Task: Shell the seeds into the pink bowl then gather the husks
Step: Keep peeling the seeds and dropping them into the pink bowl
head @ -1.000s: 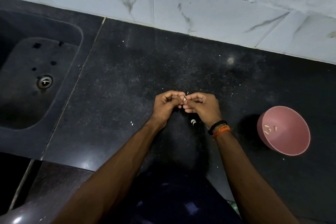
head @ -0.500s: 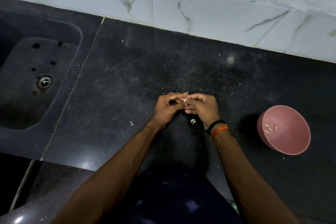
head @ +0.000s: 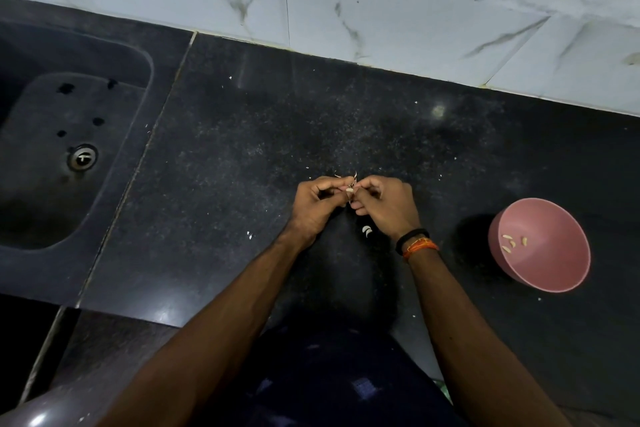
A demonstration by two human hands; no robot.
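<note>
Above the black tabletop (head: 242, 149), well to the left of the pink bowl (head: 554, 274), the left hand (head: 317, 206) and right hand (head: 388, 206) meet, their curled fingers (head: 369, 189) pinching one small pale seed (head: 350, 189) with thin husk slivers sticking up. The bowl holds a few pale shelled seeds (head: 512, 243). Two white husk pieces (head: 367, 230) lie left of the bowl, just beside the right wrist.

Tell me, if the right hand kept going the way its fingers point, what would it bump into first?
The right hand points leftward at the left hand, so it would probably meet that hand's fingers straight away; both already pinch the same seed between them.
</note>
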